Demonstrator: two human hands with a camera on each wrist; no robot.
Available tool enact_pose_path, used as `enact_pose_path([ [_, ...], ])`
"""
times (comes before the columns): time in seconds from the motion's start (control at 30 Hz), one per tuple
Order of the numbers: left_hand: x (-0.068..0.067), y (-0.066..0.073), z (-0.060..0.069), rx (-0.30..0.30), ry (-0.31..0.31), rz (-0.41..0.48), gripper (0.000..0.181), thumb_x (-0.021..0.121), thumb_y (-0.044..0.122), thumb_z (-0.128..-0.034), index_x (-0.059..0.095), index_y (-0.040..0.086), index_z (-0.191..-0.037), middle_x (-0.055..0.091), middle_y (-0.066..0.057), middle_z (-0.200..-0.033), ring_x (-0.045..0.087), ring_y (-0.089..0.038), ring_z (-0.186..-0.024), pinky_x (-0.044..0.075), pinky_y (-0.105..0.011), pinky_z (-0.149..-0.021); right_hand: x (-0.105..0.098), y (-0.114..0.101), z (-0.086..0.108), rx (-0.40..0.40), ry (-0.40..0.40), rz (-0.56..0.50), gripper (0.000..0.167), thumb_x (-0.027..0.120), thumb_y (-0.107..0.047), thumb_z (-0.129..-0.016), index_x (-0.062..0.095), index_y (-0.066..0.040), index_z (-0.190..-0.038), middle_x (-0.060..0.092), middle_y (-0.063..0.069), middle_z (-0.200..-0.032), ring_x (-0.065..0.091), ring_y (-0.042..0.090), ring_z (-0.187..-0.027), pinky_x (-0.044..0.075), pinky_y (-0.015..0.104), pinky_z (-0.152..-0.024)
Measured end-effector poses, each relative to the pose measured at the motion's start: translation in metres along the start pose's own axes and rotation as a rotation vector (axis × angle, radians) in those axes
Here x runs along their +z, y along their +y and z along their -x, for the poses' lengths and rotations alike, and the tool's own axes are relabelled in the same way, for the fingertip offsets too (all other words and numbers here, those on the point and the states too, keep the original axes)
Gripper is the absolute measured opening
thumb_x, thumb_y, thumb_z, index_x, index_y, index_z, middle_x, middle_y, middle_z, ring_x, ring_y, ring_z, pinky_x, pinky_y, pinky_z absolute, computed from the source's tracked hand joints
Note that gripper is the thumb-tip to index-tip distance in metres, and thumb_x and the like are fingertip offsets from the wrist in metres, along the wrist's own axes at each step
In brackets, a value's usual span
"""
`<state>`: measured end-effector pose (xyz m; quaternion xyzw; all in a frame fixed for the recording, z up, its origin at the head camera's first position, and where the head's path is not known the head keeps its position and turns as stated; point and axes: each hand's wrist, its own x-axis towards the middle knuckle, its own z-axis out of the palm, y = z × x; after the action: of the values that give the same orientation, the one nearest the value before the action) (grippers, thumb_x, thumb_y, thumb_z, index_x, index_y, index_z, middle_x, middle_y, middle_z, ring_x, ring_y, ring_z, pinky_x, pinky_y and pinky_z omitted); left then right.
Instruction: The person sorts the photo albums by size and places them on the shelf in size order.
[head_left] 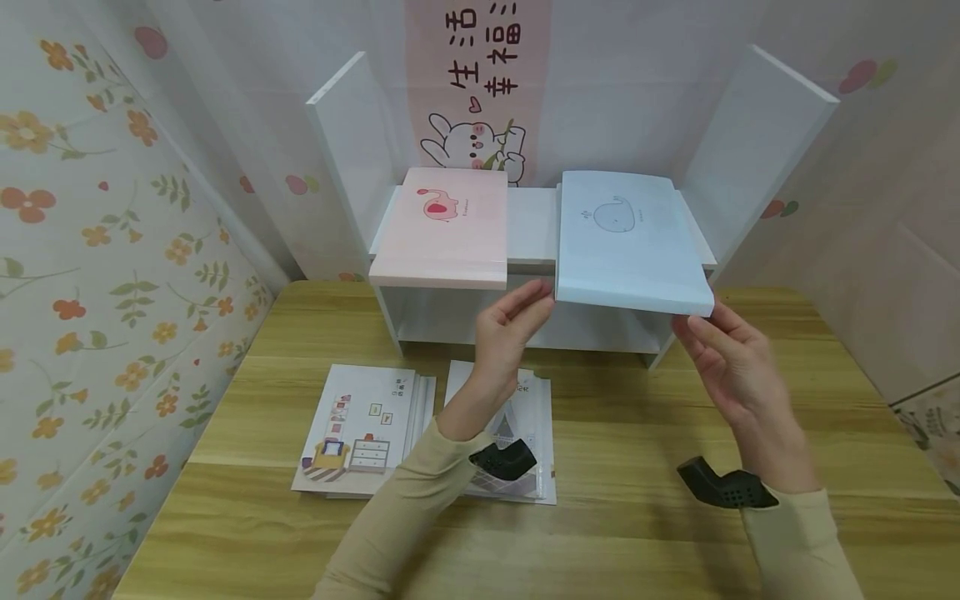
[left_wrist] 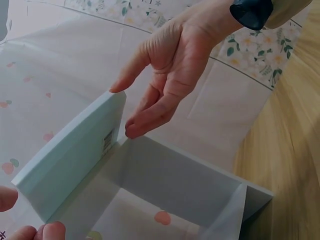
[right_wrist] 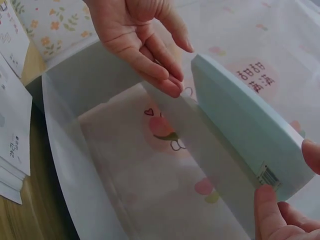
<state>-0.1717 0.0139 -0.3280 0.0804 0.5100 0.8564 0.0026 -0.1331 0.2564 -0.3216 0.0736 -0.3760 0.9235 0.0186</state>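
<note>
From the head camera I see the right hand [head_left: 738, 367] pinching a near corner of the light blue book [head_left: 630, 250], which stretches away from those fingertips over the white shelf [head_left: 531, 217]. The left hand [head_left: 498, 342] sits just beside the other near corner, and the pink book [head_left: 442, 225] lies beyond and left of its fingertips. The left wrist view shows me the right thumb over the book's edge with the other fingers beneath. In the right wrist view a right fingertip rests by the barcode [right_wrist: 270, 176]; the left fingers are loosely extended, thumb close to the corner, though I can't tell whether it touches. I'd judge the book fairly light, stiff-covered and a little slick, its corners easily dented. I'd take it at both near corners, thumbs above, fingers below, since one corner alone invites twisting.
</note>
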Motion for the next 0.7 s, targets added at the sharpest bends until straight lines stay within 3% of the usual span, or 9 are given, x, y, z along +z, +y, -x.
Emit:
enact_pose_path([
  [0.23, -0.003, -0.002, 0.002, -0.006, -0.004, 0.005, 0.036, 0.058, -0.007, -0.0871, 0.054, -0.012, -0.122, 0.06, -0.02, -0.118, 0.062, -0.013, -0.099, 0.048, -0.029, -0.092, -0.001, 0.006, 0.004, 0.018, -0.037, 0.027, 0.031, 0.044, 0.014, -0.091, 0.062, 0.006, -0.116, 0.062, 0.012, -0.113, 0.062, 0.021, -0.105, 0.048, 0.027, -0.09],
  [0.47, -0.009, -0.003, 0.005, -0.01, -0.007, -0.016, 0.036, 0.058, -0.006, -0.0873, 0.053, -0.012, -0.123, 0.061, -0.02, -0.118, 0.062, -0.021, -0.106, 0.047, -0.03, -0.093, -0.003, 0.014, 0.004, 0.036, -0.038, 0.031, 0.028, 0.045, 0.013, -0.092, 0.064, 0.006, -0.111, 0.065, 0.013, -0.108, 0.063, 0.021, -0.102, 0.049, 0.027, -0.089],
  [0.7, -0.015, -0.003, 0.009, -0.035, 0.011, -0.037, 0.035, 0.058, -0.005, -0.0875, 0.054, -0.011, -0.122, 0.062, -0.019, -0.117, 0.062, -0.02, -0.105, 0.047, -0.028, -0.092, -0.007, 0.021, 0.007, 0.063, -0.038, 0.047, 0.028, 0.045, 0.012, -0.092, 0.063, 0.006, -0.114, 0.065, 0.012, -0.11, 0.062, 0.02, -0.103, 0.048, 0.027, -0.09],
])
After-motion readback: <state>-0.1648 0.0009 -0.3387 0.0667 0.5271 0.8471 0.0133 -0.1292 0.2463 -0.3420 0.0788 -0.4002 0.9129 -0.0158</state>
